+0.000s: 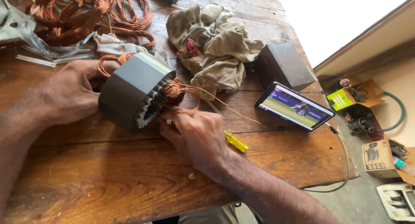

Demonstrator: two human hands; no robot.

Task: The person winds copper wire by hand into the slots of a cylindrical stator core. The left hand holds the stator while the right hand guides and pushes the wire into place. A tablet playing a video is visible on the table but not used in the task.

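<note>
- Head view: a grey motor stator [129, 88] lies on its side on the worn wooden workbench [108, 176], its open end showing pale slot liners and copper wire coils [177, 92] spilling out.
- The left hand [71, 92] cups the stator's far end, fingers curled around it.
- The right hand [196, 133] presses at the slotted face, fingers bunched on the wire; a yellow-handled screwdriver [235, 141] lies just beside it.
- A rag [216, 47] and a phone [294, 106] lie nearby.

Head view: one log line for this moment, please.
left hand steadies motor stator | right hand at copper winding | yellow screwdriver on wooden table
</note>
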